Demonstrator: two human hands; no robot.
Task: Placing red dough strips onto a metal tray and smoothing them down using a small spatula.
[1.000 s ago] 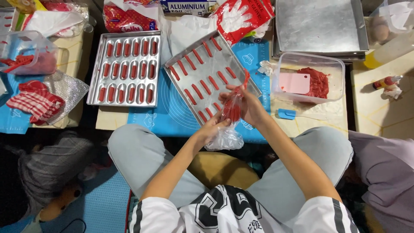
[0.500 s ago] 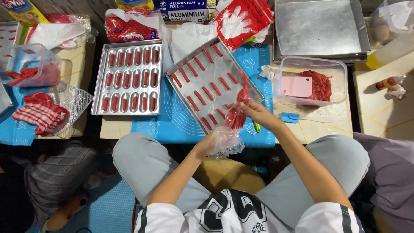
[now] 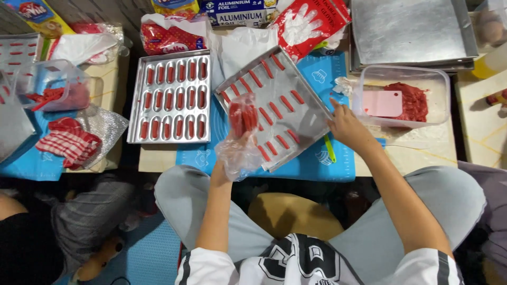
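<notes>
Red dough sticks [image 3: 243, 117], soft, likely easily dented, bunched in left hand [image 3: 238, 150], fingers closed around lower ends in thin plastic glove; held over tilted tray [image 3: 311, 113]. Right hand [image 3: 346, 126] at tray's right edge, fingers curled, gripping nothing visible. Support from below, light pinch.

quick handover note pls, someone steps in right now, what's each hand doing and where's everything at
Left hand, in a loose clear plastic glove, holds a bunch of red strips over the tilted metal tray.
Right hand is bare and empty, resting at that tray's right edge.
Done: the tilted tray carries rows of red strips; the moulded tray on its left looks full.
Left: the strips in hand, plus red dough in the clear tub.
</notes>
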